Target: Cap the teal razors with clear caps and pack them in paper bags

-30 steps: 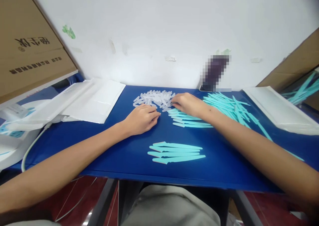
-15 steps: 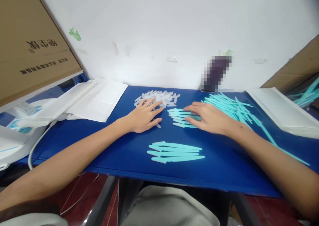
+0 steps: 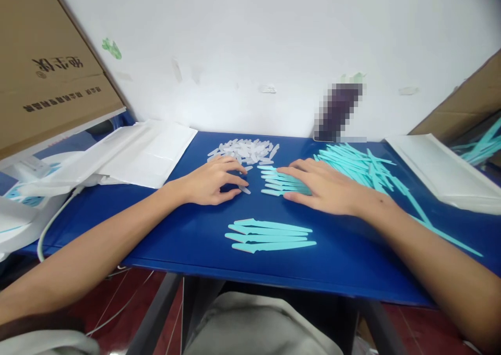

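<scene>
My left hand (image 3: 213, 181) reaches in from the left, fingers spread, just in front of a pile of small translucent caps (image 3: 250, 149). One loose cap (image 3: 245, 190) lies by its fingertips, and another is partly hidden behind them. Over a row of turquoise eyebrow razors (image 3: 270, 176) rests my right hand (image 3: 319, 184), fingers apart and pointing left; it covers their handles. Nearer to me, several more turquoise razors (image 3: 270, 235) lie side by side, blade ends to the left. A larger heap of razors (image 3: 360, 167) is behind my right hand.
White padded envelopes (image 3: 152, 154) lie at the left, beside a white device with a cable (image 3: 58, 216). At the right is another pale envelope (image 3: 442, 175). Cardboard boxes (image 3: 50, 78) flank the blue table (image 3: 188, 240). A blurred dark object (image 3: 338, 112) leans against the wall.
My left hand has drawn back left from the cap pile, its fingers more bent. My right hand has shifted slightly left over the razor row. The view has moved slightly.
</scene>
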The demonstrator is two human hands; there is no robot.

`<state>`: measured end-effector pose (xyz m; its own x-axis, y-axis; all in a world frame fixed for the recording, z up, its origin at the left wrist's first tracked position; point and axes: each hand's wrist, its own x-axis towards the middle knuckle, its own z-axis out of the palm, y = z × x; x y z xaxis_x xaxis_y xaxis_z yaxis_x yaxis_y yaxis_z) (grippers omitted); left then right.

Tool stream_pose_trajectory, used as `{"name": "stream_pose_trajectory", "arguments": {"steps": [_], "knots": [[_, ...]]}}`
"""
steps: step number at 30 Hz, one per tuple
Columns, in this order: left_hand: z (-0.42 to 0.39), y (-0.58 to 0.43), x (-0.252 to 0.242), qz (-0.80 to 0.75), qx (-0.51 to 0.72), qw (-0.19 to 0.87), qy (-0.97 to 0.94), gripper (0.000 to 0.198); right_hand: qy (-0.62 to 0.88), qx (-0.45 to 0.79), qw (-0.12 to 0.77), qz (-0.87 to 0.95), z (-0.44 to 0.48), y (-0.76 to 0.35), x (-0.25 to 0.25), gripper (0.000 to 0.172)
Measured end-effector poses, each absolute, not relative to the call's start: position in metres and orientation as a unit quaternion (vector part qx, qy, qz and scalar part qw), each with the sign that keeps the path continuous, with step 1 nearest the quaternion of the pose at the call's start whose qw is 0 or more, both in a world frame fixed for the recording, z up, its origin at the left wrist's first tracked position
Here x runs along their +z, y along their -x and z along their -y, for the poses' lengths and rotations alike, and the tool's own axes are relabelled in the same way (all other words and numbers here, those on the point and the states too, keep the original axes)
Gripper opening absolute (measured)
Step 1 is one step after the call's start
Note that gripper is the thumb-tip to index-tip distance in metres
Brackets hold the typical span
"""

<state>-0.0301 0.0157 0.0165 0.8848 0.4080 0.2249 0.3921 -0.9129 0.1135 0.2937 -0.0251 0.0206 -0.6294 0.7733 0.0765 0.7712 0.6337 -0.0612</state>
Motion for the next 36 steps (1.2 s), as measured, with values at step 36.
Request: {"name": "stream_pose_trajectory", "arguments": {"steps": [36], "knots": [[0.006, 0.006, 0.008, -0.300, 0.199, 0.186, -0.914, 0.021, 0.391, 0.121, 0.007, 0.913, 0.047, -0.296, 0.048, 0.016]]}}
